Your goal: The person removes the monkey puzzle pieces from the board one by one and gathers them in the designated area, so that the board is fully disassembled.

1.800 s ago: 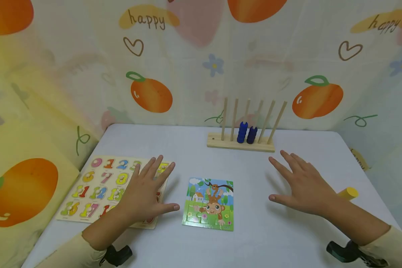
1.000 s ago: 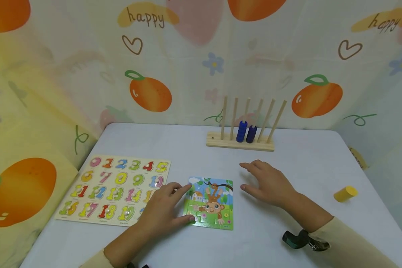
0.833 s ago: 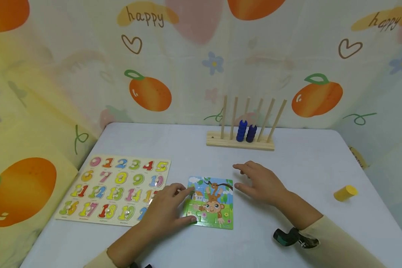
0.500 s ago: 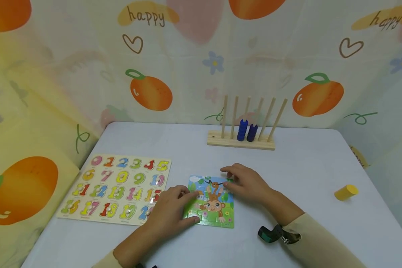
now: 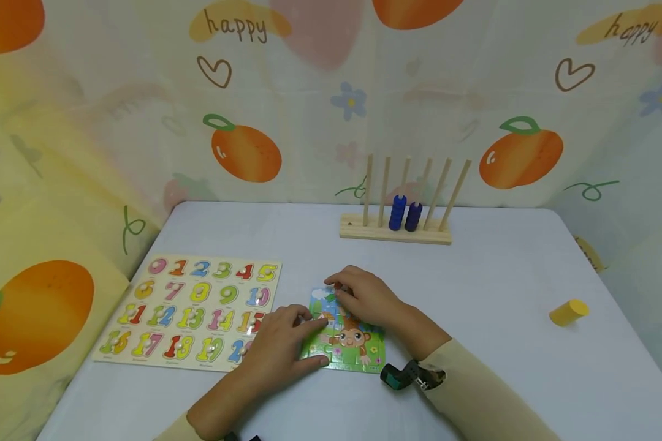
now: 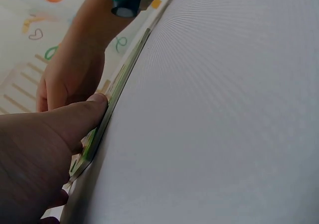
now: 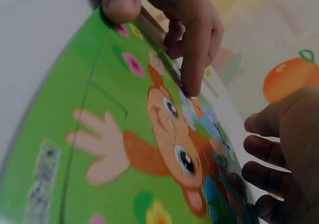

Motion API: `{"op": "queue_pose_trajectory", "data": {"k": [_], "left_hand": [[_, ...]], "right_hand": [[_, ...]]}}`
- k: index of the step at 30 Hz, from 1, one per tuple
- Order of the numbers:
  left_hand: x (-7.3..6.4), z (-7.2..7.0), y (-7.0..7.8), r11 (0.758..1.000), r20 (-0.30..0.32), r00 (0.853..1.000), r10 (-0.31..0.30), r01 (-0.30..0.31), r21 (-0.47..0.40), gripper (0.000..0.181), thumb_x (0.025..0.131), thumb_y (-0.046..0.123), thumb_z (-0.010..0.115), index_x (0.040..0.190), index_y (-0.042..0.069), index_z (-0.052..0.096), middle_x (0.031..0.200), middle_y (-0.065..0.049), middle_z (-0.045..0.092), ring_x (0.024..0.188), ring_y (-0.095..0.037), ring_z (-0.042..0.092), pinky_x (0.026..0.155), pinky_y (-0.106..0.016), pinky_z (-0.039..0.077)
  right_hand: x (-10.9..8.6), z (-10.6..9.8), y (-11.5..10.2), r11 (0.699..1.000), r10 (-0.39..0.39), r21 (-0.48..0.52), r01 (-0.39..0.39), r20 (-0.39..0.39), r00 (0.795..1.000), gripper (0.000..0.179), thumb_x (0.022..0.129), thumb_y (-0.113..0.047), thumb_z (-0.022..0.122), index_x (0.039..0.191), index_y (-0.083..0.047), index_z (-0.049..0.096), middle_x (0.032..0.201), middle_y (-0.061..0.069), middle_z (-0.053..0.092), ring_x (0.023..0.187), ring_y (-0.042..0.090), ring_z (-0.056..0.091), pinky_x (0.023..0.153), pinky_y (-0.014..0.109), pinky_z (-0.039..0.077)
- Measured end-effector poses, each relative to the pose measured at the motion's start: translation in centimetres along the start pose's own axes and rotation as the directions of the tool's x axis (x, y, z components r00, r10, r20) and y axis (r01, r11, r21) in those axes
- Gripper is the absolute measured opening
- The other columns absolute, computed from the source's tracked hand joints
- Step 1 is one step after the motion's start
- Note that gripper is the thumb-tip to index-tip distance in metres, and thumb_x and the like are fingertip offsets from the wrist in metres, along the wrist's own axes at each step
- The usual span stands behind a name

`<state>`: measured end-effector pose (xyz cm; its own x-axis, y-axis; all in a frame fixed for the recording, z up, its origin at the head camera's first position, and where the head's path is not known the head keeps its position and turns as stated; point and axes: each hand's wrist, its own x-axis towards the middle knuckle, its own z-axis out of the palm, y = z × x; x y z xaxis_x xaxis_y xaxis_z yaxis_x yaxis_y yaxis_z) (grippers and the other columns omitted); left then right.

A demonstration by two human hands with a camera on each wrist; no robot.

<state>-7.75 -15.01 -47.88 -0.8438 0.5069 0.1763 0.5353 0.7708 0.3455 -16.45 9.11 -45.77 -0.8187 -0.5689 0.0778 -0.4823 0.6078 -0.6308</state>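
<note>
Thumb and fingers were apart, left and right alike. Leftmost, a number board (image 5: 214,305) lay flat on the white table (image 5: 485,269). Beside it, the left hand (image 5: 276,343) rested thumb and forefinger on the left part of a monkey puzzle (image 5: 346,352), which lay near the middle. The right hand (image 5: 366,298) was over the puzzle's far side; whether it touched could not be told. Behind stood a wooden peg rack (image 5: 395,237) with blue beads (image 5: 397,214). Rightmost, well apart, was a yellow cylinder (image 5: 568,313).
</note>
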Motion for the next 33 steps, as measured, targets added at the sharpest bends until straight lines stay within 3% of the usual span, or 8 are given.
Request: {"op": "queue_pose_trajectory", "data": {"k": [7,15,33], "left_hand": [[0.0,0.1,-0.1,1.0,-0.001,1.0,0.002,-0.002,-0.014,0.066,0.086,0.062,0.083,0.142,0.03,0.071,0.125,0.002,0.056,0.114,-0.019,0.05,0.101,-0.049,0.041],[0.1,0.1,0.0,1.0,-0.002,1.0,-0.002,0.001,-0.03,0.065,0.085,0.062,0.084,0.14,0.03,0.072,0.124,0.003,0.055,0.114,-0.019,0.049,0.101,-0.049,0.041],[0.0,0.2,-0.1,0.999,-0.002,1.0,-0.022,0.022,-0.04,0.065,0.083,0.06,0.086,0.139,0.031,0.073,0.123,0.004,0.054,0.111,-0.017,0.048,0.1,-0.047,0.041]], "right_hand": [[1.3,1.2,0.0,1.0,-0.021,-0.016,0.022,0.058,0.998,0.03,0.103,-0.018,0.068,0.132,-0.014,0.074,0.121,-0.002,0.067,0.108,0.014,0.063,0.096,0.039,0.053],[1.3,1.5,-0.1,1.0,-0.01,-0.021,0.01,0.039,0.999,0.036,0.094,-0.009,0.067,0.128,-0.016,0.076,0.115,-0.004,0.067,0.103,0.013,0.062,0.092,0.037,0.052],[1.3,1.3,-0.1,0.999,-0.033,-0.017,0.034,0.08,0.996,0.039,0.094,-0.003,0.066,0.13,-0.015,0.074,0.119,-0.001,0.068,0.112,0.016,0.064,0.097,0.04,0.052]]}}
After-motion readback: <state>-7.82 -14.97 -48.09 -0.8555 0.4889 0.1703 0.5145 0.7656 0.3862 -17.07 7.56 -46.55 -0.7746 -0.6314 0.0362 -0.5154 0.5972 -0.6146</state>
